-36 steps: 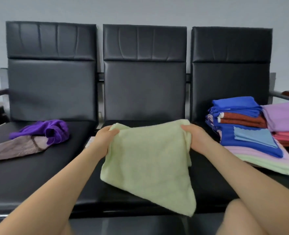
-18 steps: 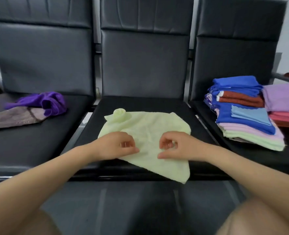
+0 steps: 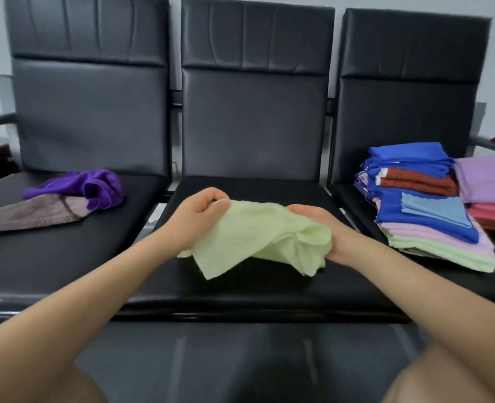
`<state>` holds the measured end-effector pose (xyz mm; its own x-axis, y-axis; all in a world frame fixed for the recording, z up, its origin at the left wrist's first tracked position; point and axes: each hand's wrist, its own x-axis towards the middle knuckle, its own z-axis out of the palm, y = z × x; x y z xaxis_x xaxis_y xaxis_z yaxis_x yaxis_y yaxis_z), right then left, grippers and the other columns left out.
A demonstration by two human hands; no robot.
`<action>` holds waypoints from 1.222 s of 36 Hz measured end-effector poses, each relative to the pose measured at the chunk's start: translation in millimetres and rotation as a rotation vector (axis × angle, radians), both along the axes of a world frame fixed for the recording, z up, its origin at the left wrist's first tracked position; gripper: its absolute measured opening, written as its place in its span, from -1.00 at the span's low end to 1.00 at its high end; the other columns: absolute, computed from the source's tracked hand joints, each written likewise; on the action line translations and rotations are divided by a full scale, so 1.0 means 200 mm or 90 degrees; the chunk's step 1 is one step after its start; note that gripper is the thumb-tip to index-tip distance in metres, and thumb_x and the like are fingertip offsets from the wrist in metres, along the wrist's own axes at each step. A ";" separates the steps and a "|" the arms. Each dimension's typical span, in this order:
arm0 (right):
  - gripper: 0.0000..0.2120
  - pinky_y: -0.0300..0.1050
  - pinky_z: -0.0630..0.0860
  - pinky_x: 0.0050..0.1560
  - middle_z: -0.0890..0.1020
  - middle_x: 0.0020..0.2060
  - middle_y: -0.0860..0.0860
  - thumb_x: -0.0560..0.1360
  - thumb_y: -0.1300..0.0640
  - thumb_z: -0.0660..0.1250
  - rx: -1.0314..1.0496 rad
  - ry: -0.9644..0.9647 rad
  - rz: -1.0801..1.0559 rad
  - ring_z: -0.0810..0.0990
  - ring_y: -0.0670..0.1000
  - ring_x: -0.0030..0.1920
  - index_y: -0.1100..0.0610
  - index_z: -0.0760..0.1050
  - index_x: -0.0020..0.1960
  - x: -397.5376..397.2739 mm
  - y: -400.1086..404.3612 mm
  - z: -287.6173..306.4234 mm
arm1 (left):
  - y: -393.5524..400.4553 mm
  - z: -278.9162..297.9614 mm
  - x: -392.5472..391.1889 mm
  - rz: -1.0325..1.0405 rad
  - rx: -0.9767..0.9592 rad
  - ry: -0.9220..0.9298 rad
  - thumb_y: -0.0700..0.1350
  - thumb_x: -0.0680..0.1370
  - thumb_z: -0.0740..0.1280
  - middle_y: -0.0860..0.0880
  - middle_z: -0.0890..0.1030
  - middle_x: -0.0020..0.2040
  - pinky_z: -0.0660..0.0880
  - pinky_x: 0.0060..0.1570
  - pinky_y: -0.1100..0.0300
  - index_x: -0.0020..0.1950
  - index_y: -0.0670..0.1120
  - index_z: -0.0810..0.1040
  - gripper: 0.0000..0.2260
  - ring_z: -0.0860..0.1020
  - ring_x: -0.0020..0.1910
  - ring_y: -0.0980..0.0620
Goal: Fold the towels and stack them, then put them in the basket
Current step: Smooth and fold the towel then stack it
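Between both hands' curled fingers point(image 3: 211, 199), green towel point(image 3: 249, 231), bunched, above middle seat point(image 3: 240, 286).

- left hand point(image 3: 194, 218) and right hand point(image 3: 324, 228): bare, no gloves, rings or watch in view
- both forearms bare up to frame edge, no sleeves in view
- bare knees at bottom corners, no clothing in view on them
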<state>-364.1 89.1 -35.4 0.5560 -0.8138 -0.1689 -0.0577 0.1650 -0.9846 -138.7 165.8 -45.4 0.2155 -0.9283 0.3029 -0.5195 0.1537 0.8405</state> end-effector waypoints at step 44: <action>-0.75 -0.33 0.44 -0.39 0.58 -0.33 -0.10 0.56 0.03 0.32 -0.412 0.379 0.035 0.51 -0.18 -0.38 0.09 0.59 -0.25 0.05 -0.42 -0.20 | -0.44 -0.21 0.30 0.077 0.205 -0.261 0.09 0.58 0.28 0.05 0.39 -0.52 0.32 -0.48 0.26 -0.28 -0.24 0.52 -0.58 0.36 -0.53 0.09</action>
<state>-354.5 4.9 -76.0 0.5635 -0.8251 0.0417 -0.5830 -0.4329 -0.6876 -79.5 77.5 -87.8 0.2505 -0.9640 0.0886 -0.8129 -0.1598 0.5601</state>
